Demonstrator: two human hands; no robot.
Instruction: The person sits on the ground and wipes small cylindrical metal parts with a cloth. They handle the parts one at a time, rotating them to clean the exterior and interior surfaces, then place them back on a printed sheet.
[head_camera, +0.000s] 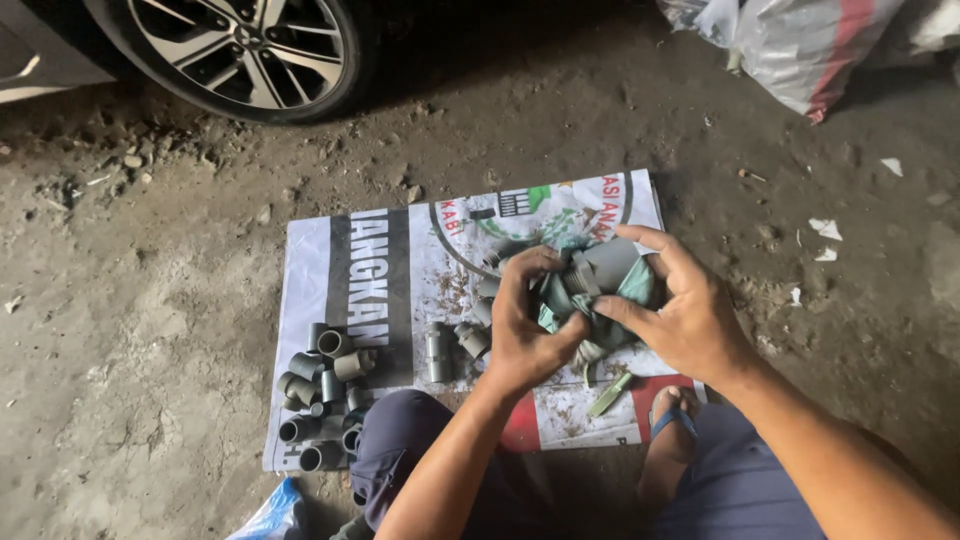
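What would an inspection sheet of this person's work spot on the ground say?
Surface: printed banner sheet on dirt floor.
Job's things: grey pipe fitting wrapped in green rag.
Clutter: pile of grey pipe fittings; loose fittings; green stick; blue plastic bag.
Hands: left hand and right hand both grip the fitting and rag.
Cables: nothing seen.
Surroundings: car wheel, plastic sack.

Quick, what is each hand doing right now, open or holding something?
Left hand: closed, gripping the green cloth around the grey pipe fitting.
Right hand: closed around the same cloth and fitting.
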